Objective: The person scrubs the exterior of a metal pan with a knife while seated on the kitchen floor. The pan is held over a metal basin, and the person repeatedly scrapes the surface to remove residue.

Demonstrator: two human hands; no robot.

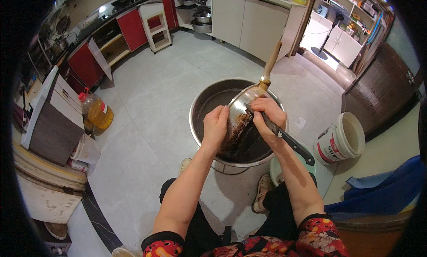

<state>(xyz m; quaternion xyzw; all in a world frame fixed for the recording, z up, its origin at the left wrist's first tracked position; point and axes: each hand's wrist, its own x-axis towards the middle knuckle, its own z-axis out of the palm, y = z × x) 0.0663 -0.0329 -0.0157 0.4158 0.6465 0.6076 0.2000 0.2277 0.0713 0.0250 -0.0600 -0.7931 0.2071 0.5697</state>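
Note:
A metal pan [242,102] with a wooden handle [273,62] is held tilted over a large steel basin [191,115]. Brown-black burnt residue covers part of its outer surface. My left hand [214,125] grips the pan's edge on the left. In my right hand [270,117] is a knife, held around its blade. Its tip touches or lies very close to the scorched patch, while the black riveted knife handle [297,147] sticks out past my wrist. Dark liquid appears to be in the basin, partly hidden by the pan.
A white plastic bucket [350,137] stands to the right, and a pale green basin [275,172] sits beside the steel one. Left on the tiled floor is an oil jug [98,112]. A cabinet door [100,58] hangs open; blue cloth [383,193] lies at the lower right.

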